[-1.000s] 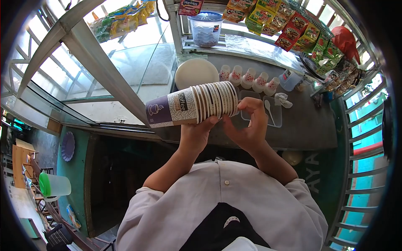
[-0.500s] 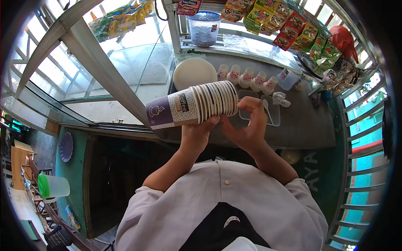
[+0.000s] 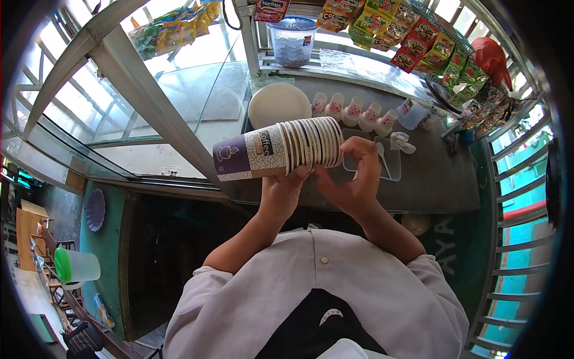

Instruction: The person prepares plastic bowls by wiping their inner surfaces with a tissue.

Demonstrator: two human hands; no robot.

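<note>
A nested stack of paper coffee cups [image 3: 248, 155], purple and patterned white, lies sideways in front of my chest. Its rims face right and its base points left. My left hand [image 3: 280, 194] is wrapped under the stack and grips it, with the thumb near the rims. At the open end, the thumb and index finger of my right hand [image 3: 354, 182] close on the outermost rims. Whether they hold just one cup cannot be made out. Behind the stack is a clear plastic tray [image 3: 391, 172], partly hidden by my right hand, with a white spoon [image 3: 381, 153].
Several upside-down cups with red print [image 3: 371, 116] stand in a row beside a round cream plate [image 3: 279, 106]. A blue-lidded tub [image 3: 292, 43] sits on the ledge. Sachets [image 3: 412, 46] hang above. Glass panes and a metal post [image 3: 161, 116] are at left.
The cup stack has shifted slightly right and its base end has dipped a little. Both hands keep nearly the same grip.
</note>
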